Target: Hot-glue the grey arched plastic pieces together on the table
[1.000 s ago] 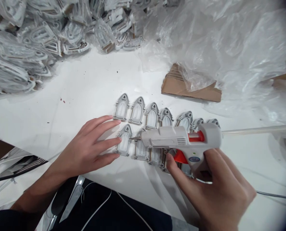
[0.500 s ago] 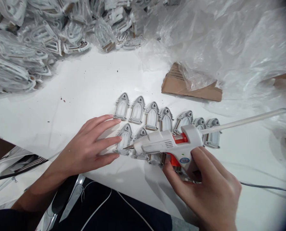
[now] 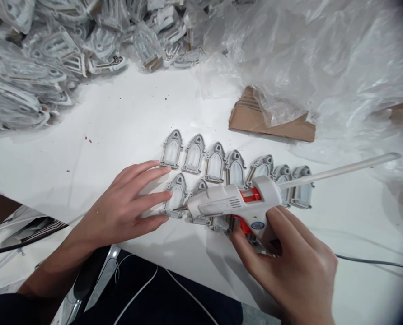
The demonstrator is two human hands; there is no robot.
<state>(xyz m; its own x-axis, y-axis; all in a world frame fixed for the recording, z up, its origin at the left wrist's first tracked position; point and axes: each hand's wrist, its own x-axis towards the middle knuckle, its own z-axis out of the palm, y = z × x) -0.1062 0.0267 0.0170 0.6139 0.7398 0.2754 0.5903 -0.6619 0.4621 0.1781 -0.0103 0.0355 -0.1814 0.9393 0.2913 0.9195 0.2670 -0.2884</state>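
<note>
My right hand (image 3: pixel 289 266) grips a grey hot glue gun (image 3: pixel 228 201) with an orange trigger, its metal nozzle pointing left over the front row of parts. A pale glue stick (image 3: pixel 340 171) juts from the gun's rear. Two rows of small grey arch-shaped plastic parts lie on the white table (image 3: pixel 120 117): the back row (image 3: pixel 215 162) stands clear, while the gun and my right hand hide much of the front row (image 3: pixel 176 196). My left hand (image 3: pixel 127 203) lies flat on the table, fingers spread, its fingertips beside the leftmost front part.
A heap of plastic-bagged parts (image 3: pixel 52 58) fills the far left, and crumpled clear plastic sheeting (image 3: pixel 323 58) covers the far right over a torn cardboard piece (image 3: pixel 272 119). A grey cable (image 3: pixel 374 261) runs along the right. Dark trousers (image 3: pixel 161 293) and a white cord show below the table edge.
The glue gun has moved left and turned, its glue stick swinging up at the far end. My right hand moved left with it. My left hand has stayed in place.
</note>
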